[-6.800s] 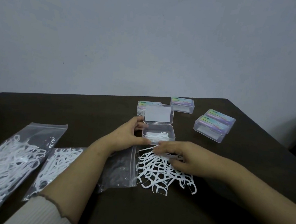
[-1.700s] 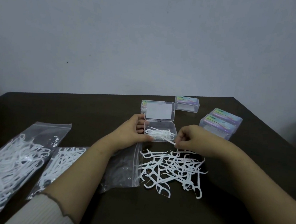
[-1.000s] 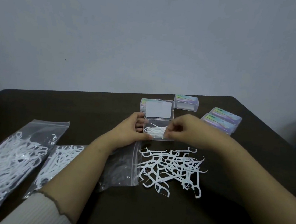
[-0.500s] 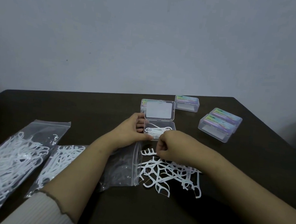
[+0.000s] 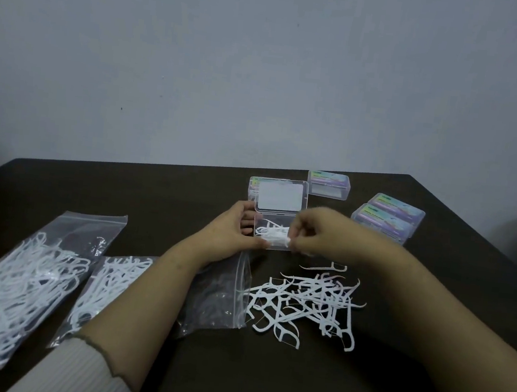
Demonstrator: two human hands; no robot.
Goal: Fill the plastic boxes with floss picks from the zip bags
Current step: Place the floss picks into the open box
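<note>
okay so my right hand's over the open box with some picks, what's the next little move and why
Probably lower the right hand and let its floss picks go into the open box, which the left hand grips steady. The box holds only a few picks, and a loose pile waits on the table.

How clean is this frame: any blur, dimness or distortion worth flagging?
Head view: dim and flat, with the dark table swallowing detail; the right hand is motion-smeared at the open box, so its grip is unclear; the left hand is sharp; the zip bags glint faintly; wide-angle bowing shows at the table edges.
</note>
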